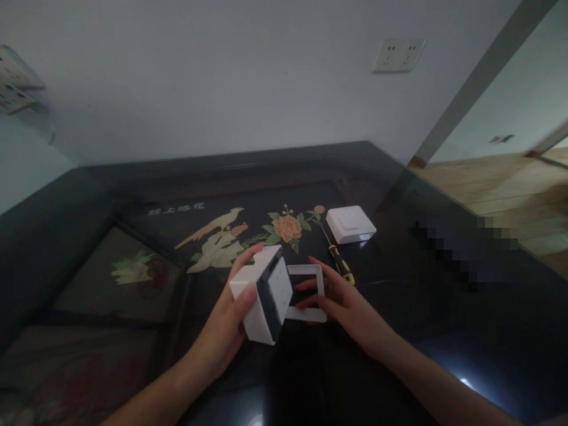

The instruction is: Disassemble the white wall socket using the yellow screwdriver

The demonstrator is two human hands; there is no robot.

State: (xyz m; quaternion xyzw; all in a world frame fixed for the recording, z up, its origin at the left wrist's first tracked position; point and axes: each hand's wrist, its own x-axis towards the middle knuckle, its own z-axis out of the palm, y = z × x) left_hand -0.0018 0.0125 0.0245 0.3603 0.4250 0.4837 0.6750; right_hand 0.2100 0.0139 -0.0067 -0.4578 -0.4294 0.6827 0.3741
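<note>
My left hand (237, 302) grips a white box-shaped wall socket (255, 290) by its sides, thumb on the near face. The socket is tilted, so its dark-edged face plate (280, 290) points right. My right hand (339, 296) has its fingers wrapped round a thin white square frame (320, 278), beside that face. Where the frame's left edge meets the socket, I cannot tell whether they touch. A yellow-and-black screwdriver (339, 263) lies on the table just beyond my right hand. Past it sits a second white square box (350, 223) with a raised panel on top.
The glossy black table (390, 331) carries a bird-and-flower picture (287, 228) and mirrors light. A white wall rises behind it, with a double socket (398, 55) on it. More sockets (18, 83) are at far left. A wooden floor (479, 177) shows at right.
</note>
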